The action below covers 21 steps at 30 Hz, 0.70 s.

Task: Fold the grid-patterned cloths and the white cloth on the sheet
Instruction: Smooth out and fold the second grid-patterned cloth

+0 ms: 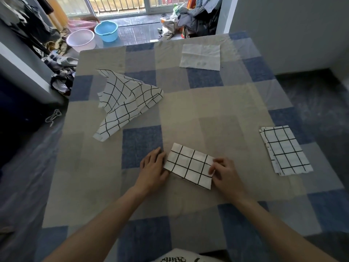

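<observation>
A checked sheet [170,114] in blue, grey and beige squares covers the flat surface, and four cloths lie on it. Nearest the person, a small grid-patterned cloth [189,165] is folded into a neat rectangle, lying slightly askew with its right end lower in the view. The left hand [153,170] lies flat on the sheet, palm down, fingers loosely spread and touching the cloth's left edge without gripping it. The right hand [223,174] is at the opposite end, its thumb and fingers pinching the cloth's right edge near the upper corner. Well apart to the right, near the sheet's edge, a second grid-patterned cloth [286,150] lies folded as a flat rectangle, with several layer edges showing along its left and lower sides. Farther away to the left, a third grid-patterned cloth [124,101] lies unfolded and rumpled, part of it bunched into a raised peak pointing right and a long flap trailing toward the near left. At the far side of the sheet a white cloth [200,56] lies flat and open, lightly creased. Beyond the sheet, on the floor, a pale pink basin [80,40] stands beside a blue basin [106,30], near a barred glass door.
</observation>
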Available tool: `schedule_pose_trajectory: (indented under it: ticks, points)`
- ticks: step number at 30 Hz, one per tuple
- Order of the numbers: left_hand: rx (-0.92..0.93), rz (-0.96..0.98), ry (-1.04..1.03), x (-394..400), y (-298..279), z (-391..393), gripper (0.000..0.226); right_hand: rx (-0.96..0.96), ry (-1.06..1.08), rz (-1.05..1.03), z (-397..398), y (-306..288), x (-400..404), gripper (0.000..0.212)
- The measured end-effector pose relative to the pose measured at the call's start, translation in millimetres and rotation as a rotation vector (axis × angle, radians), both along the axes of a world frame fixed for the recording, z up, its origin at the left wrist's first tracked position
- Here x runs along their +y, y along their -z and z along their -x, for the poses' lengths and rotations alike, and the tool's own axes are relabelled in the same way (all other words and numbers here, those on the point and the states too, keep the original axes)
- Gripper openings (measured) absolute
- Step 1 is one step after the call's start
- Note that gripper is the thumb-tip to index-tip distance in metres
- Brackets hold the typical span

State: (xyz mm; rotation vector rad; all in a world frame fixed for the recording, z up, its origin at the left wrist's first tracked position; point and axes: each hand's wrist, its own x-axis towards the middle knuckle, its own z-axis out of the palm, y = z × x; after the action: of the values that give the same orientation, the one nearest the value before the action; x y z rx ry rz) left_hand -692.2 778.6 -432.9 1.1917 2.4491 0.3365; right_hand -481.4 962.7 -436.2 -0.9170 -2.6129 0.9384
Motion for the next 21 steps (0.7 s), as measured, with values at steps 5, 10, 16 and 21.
schedule_pose_trajectory:
  ticks: [5,10,16,21]
  points:
    - [0.046,-0.168,0.09,-4,0,-8,0.062,0.017,0.003,-0.011,1,4,-3,0.026]
    - [0.173,-0.197,0.451,4,1,-20,0.037,-0.009,-0.006,-0.024,-1,3,-5,0.024]
    - [0.161,-0.144,0.424,56,-5,-33,0.042,-0.04,-0.005,-0.057,-6,4,-10,0.022]
    - [0.072,0.065,0.46,63,14,-23,0.059,-0.002,0.099,-0.072,0,-6,-17,0.02]
